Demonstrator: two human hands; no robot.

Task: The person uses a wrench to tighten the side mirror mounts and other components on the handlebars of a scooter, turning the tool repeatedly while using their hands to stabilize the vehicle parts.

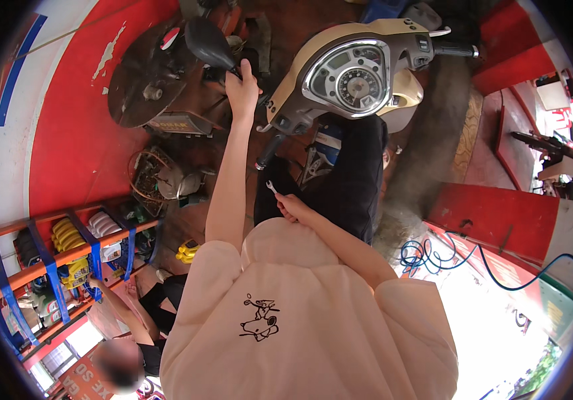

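Observation:
My left hand reaches forward, closed on the stem of a black rear-view mirror. The mirror head points up and to the left of the hand. Whether its stem joins the scooter is hidden. Just right of the hand stands a beige scooter with a round speedometer and black handlebar grips. Close to my body, my right hand is wrapped round a small silver wrench. The wrench's open jaw sticks out past the fingers toward the scooter.
A dark round metal plate and a wire basket stand at left. Bottles fill an orange-and-blue shelf, where another person reaches in. A blue hose coils at right, below a red-and-white wall panel.

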